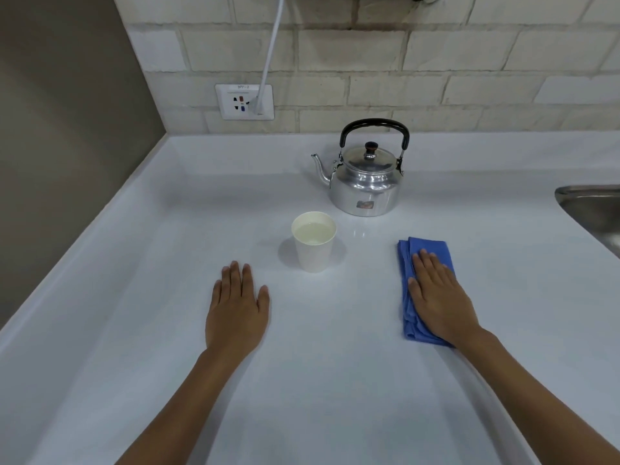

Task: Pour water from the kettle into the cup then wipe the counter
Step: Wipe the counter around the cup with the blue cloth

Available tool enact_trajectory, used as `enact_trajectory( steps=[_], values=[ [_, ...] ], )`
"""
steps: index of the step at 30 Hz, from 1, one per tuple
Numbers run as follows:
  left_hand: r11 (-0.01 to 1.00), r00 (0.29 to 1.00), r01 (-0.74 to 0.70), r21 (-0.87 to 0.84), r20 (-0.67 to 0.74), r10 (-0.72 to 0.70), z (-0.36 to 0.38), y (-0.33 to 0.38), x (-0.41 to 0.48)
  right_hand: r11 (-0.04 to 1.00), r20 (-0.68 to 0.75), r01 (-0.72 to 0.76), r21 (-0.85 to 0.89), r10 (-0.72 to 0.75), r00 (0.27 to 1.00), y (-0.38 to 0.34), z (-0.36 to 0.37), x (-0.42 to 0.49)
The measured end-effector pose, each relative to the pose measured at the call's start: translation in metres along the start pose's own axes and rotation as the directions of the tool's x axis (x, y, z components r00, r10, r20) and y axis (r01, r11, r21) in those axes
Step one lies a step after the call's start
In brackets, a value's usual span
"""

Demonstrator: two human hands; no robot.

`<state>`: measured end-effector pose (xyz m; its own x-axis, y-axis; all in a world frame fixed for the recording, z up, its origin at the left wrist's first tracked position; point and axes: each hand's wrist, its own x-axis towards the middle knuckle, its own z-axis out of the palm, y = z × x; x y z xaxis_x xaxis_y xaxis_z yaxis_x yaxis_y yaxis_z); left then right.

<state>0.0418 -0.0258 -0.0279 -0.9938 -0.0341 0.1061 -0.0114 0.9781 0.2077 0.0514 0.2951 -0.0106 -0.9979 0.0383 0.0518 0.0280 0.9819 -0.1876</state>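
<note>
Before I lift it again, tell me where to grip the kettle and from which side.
Grip the kettle by its black arched handle, which stands upright over the lid. Come from above with the right hand, since the spout points left toward the cup.

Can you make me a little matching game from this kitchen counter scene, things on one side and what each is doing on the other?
Things:
1. kettle
2. cup
3. blue cloth
4. left hand

States:
A. flat on the bare counter
B. holds water
C. pressed under the right hand
D. lid on, spout pointing left

Pairs: 1-D, 2-B, 3-C, 4-A
</note>
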Motion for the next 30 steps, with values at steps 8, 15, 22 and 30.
enact_trajectory(
  steps=[8, 15, 22, 30],
  values=[
    [1.000, 1.000, 0.008, 0.009, 0.009, -0.008, 0.001, 0.002, 0.001, 0.990, -0.086, 0.136, 0.033, -0.133, 0.987, -0.099, 0.024, -0.056],
    [0.997, 0.990, 0.028, -0.069, 0.141, -0.018, -0.014, 0.003, -0.001, 0.881, -0.073, 0.210, 0.423, -0.198, 0.977, -0.119, 0.010, -0.049],
    [0.941, 0.963, -0.257, -0.221, 0.022, 0.268, -0.030, 0.076, -0.047, 0.948, -0.102, 0.004, 0.319, 0.030, 0.994, -0.052, -0.009, 0.020],
    [0.944, 0.928, -0.321, -0.079, 0.172, 0.330, -0.004, 0.136, -0.057, 0.995, 0.006, -0.001, 0.103, 0.000, 1.000, -0.043, 0.015, 0.030]
  ],
)
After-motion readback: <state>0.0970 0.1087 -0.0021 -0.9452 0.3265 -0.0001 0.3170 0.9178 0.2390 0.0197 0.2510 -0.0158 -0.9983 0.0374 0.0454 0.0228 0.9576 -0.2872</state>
